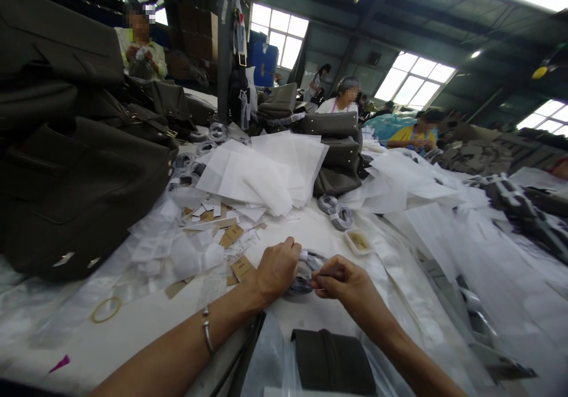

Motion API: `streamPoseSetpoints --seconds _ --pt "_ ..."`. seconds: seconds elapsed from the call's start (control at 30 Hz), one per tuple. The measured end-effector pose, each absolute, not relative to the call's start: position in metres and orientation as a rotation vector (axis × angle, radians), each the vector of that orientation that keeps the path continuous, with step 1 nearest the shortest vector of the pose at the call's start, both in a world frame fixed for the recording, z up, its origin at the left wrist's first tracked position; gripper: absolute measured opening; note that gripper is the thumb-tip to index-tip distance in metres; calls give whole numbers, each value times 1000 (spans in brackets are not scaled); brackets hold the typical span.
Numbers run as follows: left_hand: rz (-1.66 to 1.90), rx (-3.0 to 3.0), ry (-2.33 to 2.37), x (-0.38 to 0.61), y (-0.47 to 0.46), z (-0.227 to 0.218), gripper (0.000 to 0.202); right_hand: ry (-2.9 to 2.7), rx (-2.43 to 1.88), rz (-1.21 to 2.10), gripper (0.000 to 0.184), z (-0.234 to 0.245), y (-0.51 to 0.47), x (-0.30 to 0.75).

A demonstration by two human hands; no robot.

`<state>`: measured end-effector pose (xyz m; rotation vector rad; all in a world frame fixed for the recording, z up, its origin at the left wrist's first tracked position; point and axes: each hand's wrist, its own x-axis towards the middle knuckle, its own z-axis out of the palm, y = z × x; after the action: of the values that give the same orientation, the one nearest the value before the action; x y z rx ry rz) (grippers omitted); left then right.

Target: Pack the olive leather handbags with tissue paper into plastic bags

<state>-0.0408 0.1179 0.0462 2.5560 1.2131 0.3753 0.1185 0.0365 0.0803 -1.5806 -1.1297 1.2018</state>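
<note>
Over the white table, a dark coiled strap in clear plastic wrap with a white label (pixel 306 267) is between my hands. My left hand (pixel 277 270) is closed on the coil's left side, its fingertips partly hidden behind the hand. At the coil's right edge, my right hand (pixel 339 278) is closed in a pinch; what lies between its fingertips is too small to make out. Just below the hands, nearest to me, sits a dark olive leather-like piece (pixel 335 361) with clear plastic around it.
Dark bags (pixel 84 190) are heaped at left, and more bags (pixel 335 148) stand behind. White sheets (pixel 270 169), brown tags (pixel 242 268), wrapped coils (pixel 339 215) and a small plastic dish (pixel 357 242) lie on the table. Co-workers (pixel 415 136) sit farther back.
</note>
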Motion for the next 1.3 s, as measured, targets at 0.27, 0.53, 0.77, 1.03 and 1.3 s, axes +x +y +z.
streamPoseSetpoints --seconds 0.27,0.53,0.77,1.03,1.3 --pt "483 2566 1129 -44 114 57 17 -2092 -1358 -36 19 58 52 115" --pt "710 2250 1125 -54 127 57 16 -2315 -1164 -181 20 51 78 125" --pt "378 1475 854 -65 168 35 65 -2378 -1140 -262 18 57 81 126" --pt "502 1139 658 -48 160 31 45 -2377 -1012 -310 24 56 80 127" --pt "614 1355 888 -47 169 11 28 -2244 -1117 44 22 44 82 128"
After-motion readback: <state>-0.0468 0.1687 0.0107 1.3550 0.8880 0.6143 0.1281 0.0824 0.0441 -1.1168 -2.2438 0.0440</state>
